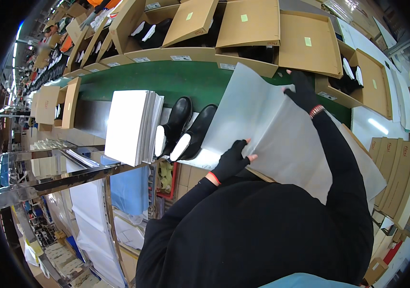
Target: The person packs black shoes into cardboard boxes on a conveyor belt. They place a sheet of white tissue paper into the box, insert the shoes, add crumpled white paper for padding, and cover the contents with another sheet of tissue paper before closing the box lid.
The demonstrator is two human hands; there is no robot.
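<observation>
A large translucent whitish sheet of wrapping paper (281, 129) lies in front of me, with a raised fold running between my hands. My left hand (231, 161), in a black fingerless glove, grips the sheet at its near edge. At the far edge, my right hand (304, 93) has its thumb on the sheet and its index finger stretched past it; the remaining fingers are hidden. A pair of black boots (178, 117) with white paper in their openings stands left of the sheet. Cardboard (353, 139) shows from under the sheet's right edge.
Left of the boots stands a thick stack of white sheets (130, 127). Open cardboard shoe boxes (248, 21) line the far side of the green bench (133, 79), several with black footwear inside. More closed boxes (397, 168) are stacked at right. A metal frame (66, 180) stands at lower left.
</observation>
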